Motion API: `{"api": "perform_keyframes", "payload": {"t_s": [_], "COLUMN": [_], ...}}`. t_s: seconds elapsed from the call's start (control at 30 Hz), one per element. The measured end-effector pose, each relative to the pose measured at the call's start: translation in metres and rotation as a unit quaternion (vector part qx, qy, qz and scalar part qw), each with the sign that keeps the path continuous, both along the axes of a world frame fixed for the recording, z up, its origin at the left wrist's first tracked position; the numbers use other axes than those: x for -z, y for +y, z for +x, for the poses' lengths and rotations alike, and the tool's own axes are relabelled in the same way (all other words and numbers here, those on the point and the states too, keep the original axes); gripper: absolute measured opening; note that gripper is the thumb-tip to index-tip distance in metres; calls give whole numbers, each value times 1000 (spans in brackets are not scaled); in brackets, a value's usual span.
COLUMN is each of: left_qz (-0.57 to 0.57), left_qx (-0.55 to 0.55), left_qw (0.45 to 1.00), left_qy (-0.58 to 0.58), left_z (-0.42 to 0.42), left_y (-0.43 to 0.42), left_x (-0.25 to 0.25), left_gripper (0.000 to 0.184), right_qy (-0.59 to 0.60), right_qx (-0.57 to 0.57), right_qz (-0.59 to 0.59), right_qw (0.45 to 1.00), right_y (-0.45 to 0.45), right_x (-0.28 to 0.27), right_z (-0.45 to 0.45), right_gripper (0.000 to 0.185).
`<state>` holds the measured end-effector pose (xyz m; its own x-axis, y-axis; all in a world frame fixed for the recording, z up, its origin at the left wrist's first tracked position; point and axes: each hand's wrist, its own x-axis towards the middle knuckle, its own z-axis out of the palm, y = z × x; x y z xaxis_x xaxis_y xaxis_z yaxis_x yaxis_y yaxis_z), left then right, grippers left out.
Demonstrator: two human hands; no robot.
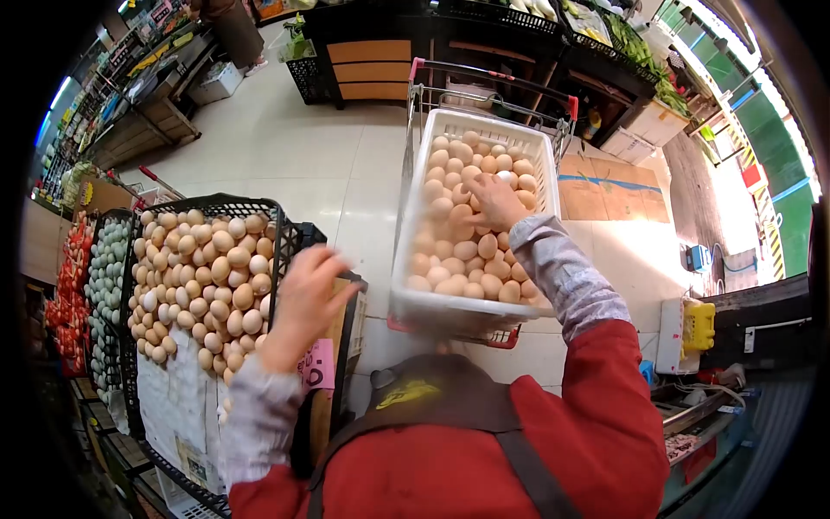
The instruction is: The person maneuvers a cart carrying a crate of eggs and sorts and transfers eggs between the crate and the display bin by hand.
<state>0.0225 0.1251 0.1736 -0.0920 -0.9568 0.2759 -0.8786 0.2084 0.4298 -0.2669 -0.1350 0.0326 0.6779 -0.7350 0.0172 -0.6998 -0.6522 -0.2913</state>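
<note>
A white plastic basket point(550, 164) holds many light-brown eggs point(488, 265). My right hand point(500, 201) reaches into it from the right, its fingers curved round an egg among the others. My left hand point(304, 303), smeared by motion, is raised beside a black crate point(278, 227); its thumb stands apart from the fingers and nothing shows between them. Brown eggs point(203, 277) are heaped in that crate's far part, with pale paper point(173, 389) lining its near part.
The basket rests on a shopping cart point(493, 73). Left of the black crate are greenish eggs point(108, 277) and red-netted goods point(69, 294). A pink price sign point(317, 363) is near my left wrist. Flattened cardboard point(614, 189) lies on the floor at right.
</note>
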Motion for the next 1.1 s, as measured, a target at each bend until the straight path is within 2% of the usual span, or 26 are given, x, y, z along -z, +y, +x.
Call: {"api": "perform_keyframes", "payload": {"t_s": [0.07,0.1,0.13,0.23,0.27,0.3,0.33,0.37,0.4,0.43,0.5,0.6,0.67,0.73,0.77,0.87,0.93,1.0,1.07,1.1], "left_qz": [-7,-25,-42,-56,-70,-119,-128,-109,-101,-95,-7,-8,20,-17,-31,-102,-92,-85,-13,-34], "left_qx": [80,109,136,196,204,147,125,120,116,112,182,143,178,160,153,110,103,96,88,69], "left_qw": [997,993,988,970,961,953,954,978,985,989,968,981,967,973,975,980,973,970,970,972], "left_qy": [-20,-39,-58,-132,-172,-235,-240,-129,-74,-17,-171,-131,-181,-163,-157,-131,-184,-209,-227,-223], "left_z": [-35,-49,-62,-92,-99,-100,-101,-100,-99,-101,-97,-93,-86,-86,-87,-95,-100,-103,-109,-112], "left_y": [-60,-89,-113,-174,-186,-208,-215,-233,-243,-249,-248,-251,-258,-264,-268,-286,-298,-300,-286,-294], "left_x": [18,33,49,76,82,125,130,171,180,173,164,163,181,200,209,245,264,266,238,256], "left_gripper": [29,31,34,28,25,14,15,16,16,17,17,19,19,18,18,18,20,21,21,22], "right_qy": [-18,27,40,17,5,-9,-24,-42,-47,-54,-55,-99,-58,12,-11,-31,59,-37,-76,-83], "right_qx": [11,5,-6,-68,-95,-114,-133,-146,-105,-60,-64,-171,-180,-166,-164,-209,-173,-144,-146,-145], "right_qz": [52,20,2,-65,-96,-107,-107,-64,0,60,43,-15,-24,-22,-18,-97,-10,-18,-11,-16], "right_qw": [998,999,999,995,991,988,985,986,993,995,996,980,982,986,986,973,983,989,986,986], "right_y": [-2,16,18,5,-1,-4,-7,-8,-15,-22,-26,-23,-15,-14,-21,-23,-13,-43,-40,-39], "right_x": [3,-29,-32,-1,8,11,12,7,15,22,28,15,-12,-23,-6,-5,-24,46,39,40], "right_z": [0,7,8,6,6,5,4,2,4,6,5,4,6,10,11,8,8,7,5,4], "right_gripper": [60,61,61,61,61,61,61,60,60,59,58,56,51,47,45,42,39,39,37,35]}}
